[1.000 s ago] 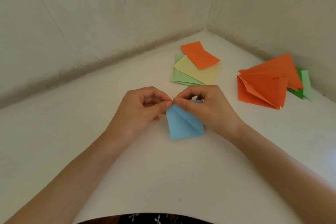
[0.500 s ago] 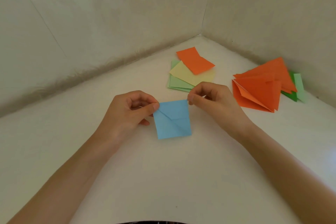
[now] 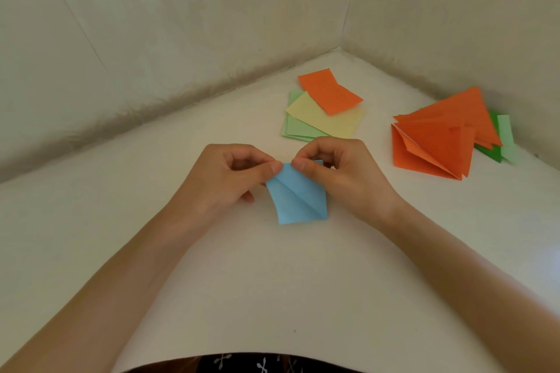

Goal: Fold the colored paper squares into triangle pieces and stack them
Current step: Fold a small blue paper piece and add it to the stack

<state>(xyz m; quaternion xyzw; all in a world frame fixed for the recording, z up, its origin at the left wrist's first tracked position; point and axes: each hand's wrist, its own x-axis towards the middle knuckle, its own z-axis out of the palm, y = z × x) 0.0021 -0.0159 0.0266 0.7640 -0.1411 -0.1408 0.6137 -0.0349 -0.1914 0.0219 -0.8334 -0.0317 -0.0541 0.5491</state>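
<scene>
Blue paper [image 3: 298,200], creased, lower edge resting on the white bench [image 3: 272,281] at centre. Its top corner is pinched between the thumb and curled fingers of both the left hand [image 3: 224,179] and the right hand [image 3: 342,172], thumb tips nearly meeting. Loose squares [image 3: 321,118], orange over yellow over green, lie just behind; folded orange triangles [image 3: 436,142] stacked at right near the wall [image 3: 454,24].

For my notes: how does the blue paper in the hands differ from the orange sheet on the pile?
Blue paper is pinched at its top by left hand and right hand; orange sheet lies untouched on a yellow sheet. Blue paper shows diagonal folds; orange sheet shows one crease across its middle. Both are coloured paper.
</scene>
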